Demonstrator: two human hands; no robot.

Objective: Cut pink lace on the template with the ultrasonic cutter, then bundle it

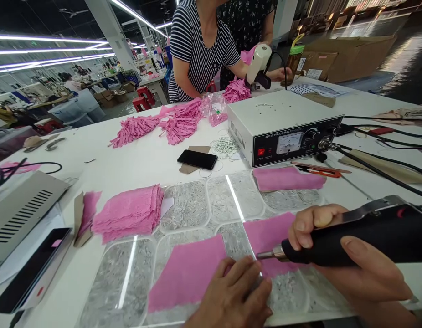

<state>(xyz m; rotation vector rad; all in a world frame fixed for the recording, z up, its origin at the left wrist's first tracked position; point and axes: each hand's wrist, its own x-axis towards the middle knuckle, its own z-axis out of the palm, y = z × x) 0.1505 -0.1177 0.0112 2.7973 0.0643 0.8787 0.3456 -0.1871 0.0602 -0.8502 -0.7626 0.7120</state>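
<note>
My right hand (pixel 334 241) is wrapped around a black handheld ultrasonic welder (pixel 361 234), its metal tip pointing left over a pink fabric piece (pixel 270 232). Close to that tip, my left hand (pixel 234 291) has its fingers bent together at the near left edge of the same piece; the fingertips partly hide what they grip. Just left of my left hand, a second pink fabric piece (pixel 190 271) lies flat on the grey patterned mat (pixel 122 278). Farther left sits a stack of pink fabric pieces (pixel 129 212). One more folded pink piece (pixel 289 177) lies at the mat's far right.
A white control box (pixel 282 118) with a gauge stands behind the mat, cables running right. A phone (pixel 197 159), orange-handled cutters (pixel 320 170) and pink fringe bundles (pixel 183 120) lie around it. Another device (pixel 23 218) stands left. A person in stripes (pixel 200 50) works opposite.
</note>
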